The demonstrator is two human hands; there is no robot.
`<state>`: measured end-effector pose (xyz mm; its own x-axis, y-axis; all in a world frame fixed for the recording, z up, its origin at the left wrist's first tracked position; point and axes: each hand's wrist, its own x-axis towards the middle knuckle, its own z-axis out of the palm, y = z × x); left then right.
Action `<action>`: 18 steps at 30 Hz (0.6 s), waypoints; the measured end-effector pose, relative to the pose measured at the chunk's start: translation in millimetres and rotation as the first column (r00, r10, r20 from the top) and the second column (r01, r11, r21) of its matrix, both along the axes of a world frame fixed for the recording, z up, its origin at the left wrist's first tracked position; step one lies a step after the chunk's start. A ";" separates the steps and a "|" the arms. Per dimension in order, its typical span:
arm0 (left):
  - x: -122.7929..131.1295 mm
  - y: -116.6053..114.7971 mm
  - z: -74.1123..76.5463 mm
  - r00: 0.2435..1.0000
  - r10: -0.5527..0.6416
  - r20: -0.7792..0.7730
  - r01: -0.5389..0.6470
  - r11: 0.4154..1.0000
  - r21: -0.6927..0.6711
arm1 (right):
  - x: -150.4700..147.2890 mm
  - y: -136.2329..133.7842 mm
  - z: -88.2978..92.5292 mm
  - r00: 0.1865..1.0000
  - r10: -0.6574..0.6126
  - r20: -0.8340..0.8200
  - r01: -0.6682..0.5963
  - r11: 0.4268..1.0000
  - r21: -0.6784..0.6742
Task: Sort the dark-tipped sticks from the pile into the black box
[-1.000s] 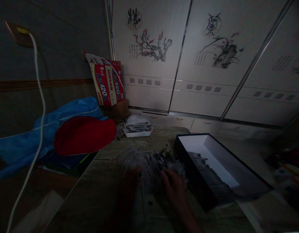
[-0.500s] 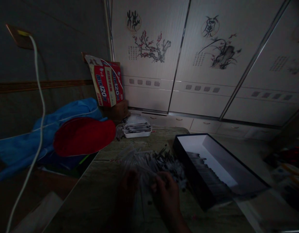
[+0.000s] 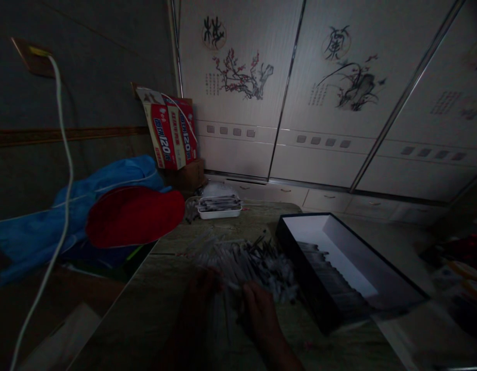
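My right hand (image 3: 260,312) is closed, thumb and fingers pinching a thin pale pen tube (image 3: 231,284) above the table. The tube's other end reaches the fingers of my left hand (image 3: 201,291), which are curled in deep shadow and seem to grip it; fine detail is lost in the dark. Just beyond both hands lies a loose pile of clear pen tubes (image 3: 226,257). Dark-tipped pen parts (image 3: 271,265) are heaped at its right side. A few single tubes lie on the tabletop under my hands.
A black-sided open box (image 3: 310,288) stands on the right, with a row of dark pens (image 3: 331,278) inside. At the table's far end is a white tray (image 3: 220,214) of pens. A red cushion-like thing (image 3: 133,216) and blue cloth (image 3: 107,175) lie left, beside a hanging white cable (image 3: 70,180).
My right hand has moved slightly down and turned, and the pale tube now lies between both hands. My left hand has shifted only a little. The piles and box stay put.
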<state>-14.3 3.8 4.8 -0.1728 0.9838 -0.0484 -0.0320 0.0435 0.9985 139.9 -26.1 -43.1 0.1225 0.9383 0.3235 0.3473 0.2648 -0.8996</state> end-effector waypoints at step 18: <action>-2.9 3.1 -5.3 0.994 -0.010 -0.105 0.012 1.000 0.019 | -2.2 -5.3 3.9 0.981 -0.064 0.184 0.054 0.997 0.061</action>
<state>-17.2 6.9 -0.5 -0.1651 0.9862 -0.0117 0.0738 0.0241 0.9970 137.7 -31.4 -39.3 0.1097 0.9111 0.3974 0.5236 0.2868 -0.8022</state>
